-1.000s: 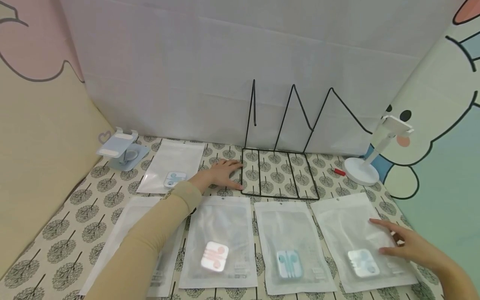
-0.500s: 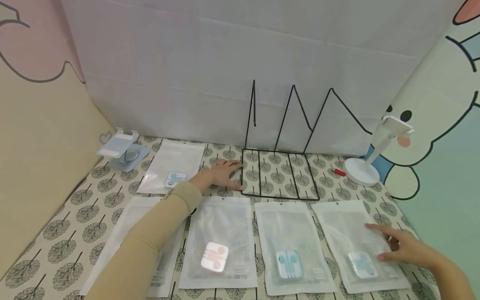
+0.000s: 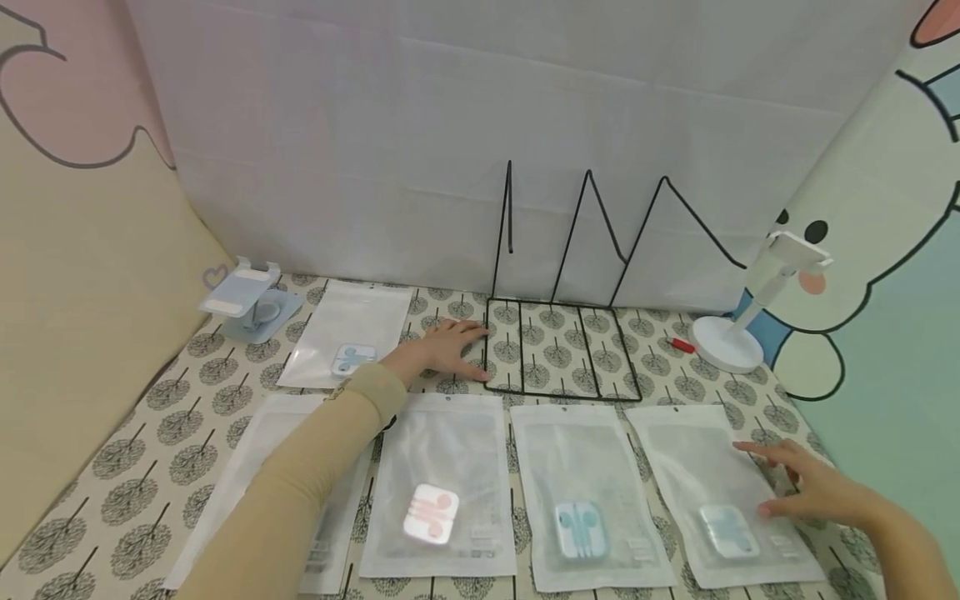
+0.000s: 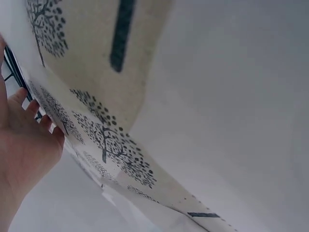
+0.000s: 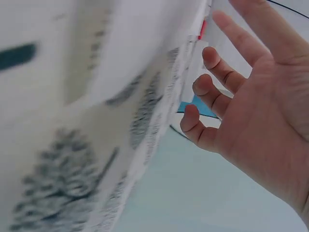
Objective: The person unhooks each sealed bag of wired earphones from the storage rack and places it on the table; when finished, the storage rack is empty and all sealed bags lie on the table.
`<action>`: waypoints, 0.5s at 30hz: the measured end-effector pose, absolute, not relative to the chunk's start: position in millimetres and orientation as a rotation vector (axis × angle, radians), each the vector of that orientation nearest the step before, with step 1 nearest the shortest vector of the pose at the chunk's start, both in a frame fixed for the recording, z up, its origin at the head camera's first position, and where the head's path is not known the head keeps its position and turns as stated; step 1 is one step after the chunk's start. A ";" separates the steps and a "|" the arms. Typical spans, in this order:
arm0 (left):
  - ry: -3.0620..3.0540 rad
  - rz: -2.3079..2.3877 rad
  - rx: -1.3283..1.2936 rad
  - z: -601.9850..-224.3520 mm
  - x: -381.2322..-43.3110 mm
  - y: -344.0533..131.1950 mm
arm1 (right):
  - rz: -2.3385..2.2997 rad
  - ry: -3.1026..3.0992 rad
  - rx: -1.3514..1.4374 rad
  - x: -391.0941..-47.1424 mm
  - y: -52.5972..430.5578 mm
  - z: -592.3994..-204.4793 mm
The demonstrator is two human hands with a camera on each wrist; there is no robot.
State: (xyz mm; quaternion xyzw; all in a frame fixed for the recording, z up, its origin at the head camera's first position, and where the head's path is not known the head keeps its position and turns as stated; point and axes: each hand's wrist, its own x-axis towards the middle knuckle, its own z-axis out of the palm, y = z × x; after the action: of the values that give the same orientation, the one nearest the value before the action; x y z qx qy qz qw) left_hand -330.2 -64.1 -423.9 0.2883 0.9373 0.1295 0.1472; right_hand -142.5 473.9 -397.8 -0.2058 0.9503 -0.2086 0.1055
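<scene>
My left hand (image 3: 452, 348) lies at the left end of a black wire rack (image 3: 558, 393), thumb and fingertips right at its side wire. In the left wrist view that hand (image 4: 31, 145) shows its palm, fingers loosely bent. My right hand (image 3: 821, 492) is over the right edge of the rightmost frosted zip bag (image 3: 686, 454), its index finger extended and holding nothing. Inside this bag is a pale blue earphone case (image 3: 729, 531). The right wrist view shows the right hand (image 5: 270, 106) with fingers spread and slightly bent.
Left of that bag lie a bag with teal earphones (image 3: 580, 530), one with pink earphones (image 3: 431, 514), and one partly under my left sleeve (image 3: 300, 483). Behind are another bag (image 3: 352, 312), a blue folding stand (image 3: 251, 300), a white phone stand (image 3: 727, 343) and a small red item (image 3: 681, 344).
The rightmost bag has turned straighter, its top edge shifting nearer to me, with my right hand at its side. That hand then moves slightly off its edge. The left hand stays put.
</scene>
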 end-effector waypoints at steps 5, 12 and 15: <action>2.697 0.378 0.837 -424.3 -329.1 -68.3 | -0.619 2.869 -0.674 -153.7 458.6 -377.3; 2.693 0.458 0.895 -413.2 -326.8 -76.1 | -0.639 2.919 -0.924 -175.5 426.9 -342.9; 2.697 0.500 0.915 -402.0 -326.1 -82.9 | -0.636 2.923 -0.944 -183.1 412.4 -330.7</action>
State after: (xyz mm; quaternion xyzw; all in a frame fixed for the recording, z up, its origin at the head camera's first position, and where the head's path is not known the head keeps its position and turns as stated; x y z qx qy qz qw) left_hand -326.1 -82.9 -402.0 0.3140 0.9255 0.1715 0.1245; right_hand -183.1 412.4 -330.7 -0.3010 0.9318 -0.2028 0.0022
